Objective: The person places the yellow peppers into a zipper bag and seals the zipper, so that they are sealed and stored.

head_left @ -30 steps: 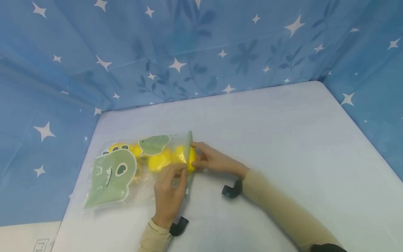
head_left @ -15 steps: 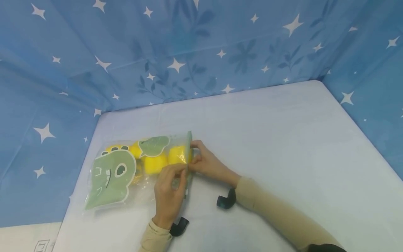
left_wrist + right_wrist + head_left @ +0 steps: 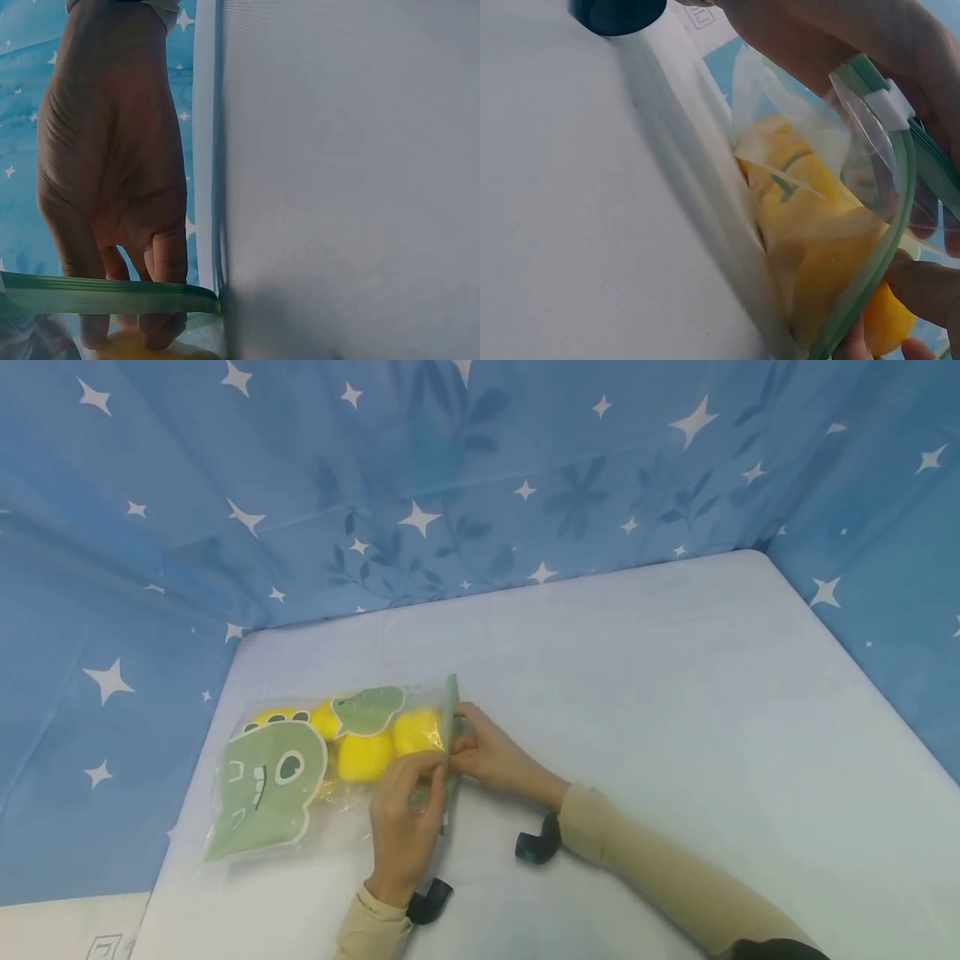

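Note:
A clear zip bag with a green dinosaur print lies on its side on the table, its green-edged mouth facing right. Several rounded yellow pieces show inside; their exact kind is unclear. My left hand pinches the green zip edge at the mouth. From the right, my right hand reaches into the opening. The left wrist view shows the right hand's fingers past the green strip, against yellow. In the right wrist view, thumb and fingertips surround a yellow piece, and the bag's white slider shows above.
The white table extends to the right of the bag. Blue star-patterned curtains border its back and sides. A black wrist mount sits under the right wrist, another beside the left.
My right hand has moved left to the bag mouth, and the yellow piece that stuck out there is now farther inside. The left hand stays on the edge.

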`<state>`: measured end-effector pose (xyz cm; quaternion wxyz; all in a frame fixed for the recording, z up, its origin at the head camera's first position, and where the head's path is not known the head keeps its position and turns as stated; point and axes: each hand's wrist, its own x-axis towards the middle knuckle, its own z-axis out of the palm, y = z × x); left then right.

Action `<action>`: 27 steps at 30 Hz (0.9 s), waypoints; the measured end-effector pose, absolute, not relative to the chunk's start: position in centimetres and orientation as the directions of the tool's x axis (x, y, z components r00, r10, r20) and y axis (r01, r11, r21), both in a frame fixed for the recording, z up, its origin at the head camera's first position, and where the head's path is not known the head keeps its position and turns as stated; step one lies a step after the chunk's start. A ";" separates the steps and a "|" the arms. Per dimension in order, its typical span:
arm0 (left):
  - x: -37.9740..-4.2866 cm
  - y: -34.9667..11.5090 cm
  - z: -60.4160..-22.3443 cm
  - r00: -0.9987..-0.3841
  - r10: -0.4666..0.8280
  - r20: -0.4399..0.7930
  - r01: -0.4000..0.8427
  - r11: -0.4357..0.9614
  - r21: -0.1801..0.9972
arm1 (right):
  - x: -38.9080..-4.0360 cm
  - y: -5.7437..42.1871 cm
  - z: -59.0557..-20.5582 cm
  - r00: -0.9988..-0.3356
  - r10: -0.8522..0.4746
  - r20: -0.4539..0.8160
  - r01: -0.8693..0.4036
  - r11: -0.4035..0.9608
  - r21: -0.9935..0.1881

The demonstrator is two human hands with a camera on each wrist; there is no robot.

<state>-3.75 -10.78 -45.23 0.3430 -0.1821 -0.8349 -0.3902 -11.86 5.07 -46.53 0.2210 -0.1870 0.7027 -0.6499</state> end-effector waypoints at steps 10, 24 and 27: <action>-3.7 -10.9 -45.1 -0.693 0.056 0.719 0.583 0.630 0.513 | -11.7 5.0 -46.7 -0.841 -0.537 -0.064 0.027 0.077 -0.997; -4.0 -11.7 -44.6 -0.763 0.129 0.634 0.541 0.664 0.516 | -13.1 6.5 -46.6 -0.820 -0.571 0.031 -0.155 0.171 -0.973; -3.9 -12.0 -44.2 -0.766 0.154 0.624 0.534 0.693 0.484 | -13.0 7.1 -46.6 -0.835 -0.550 0.007 -0.145 0.208 -0.967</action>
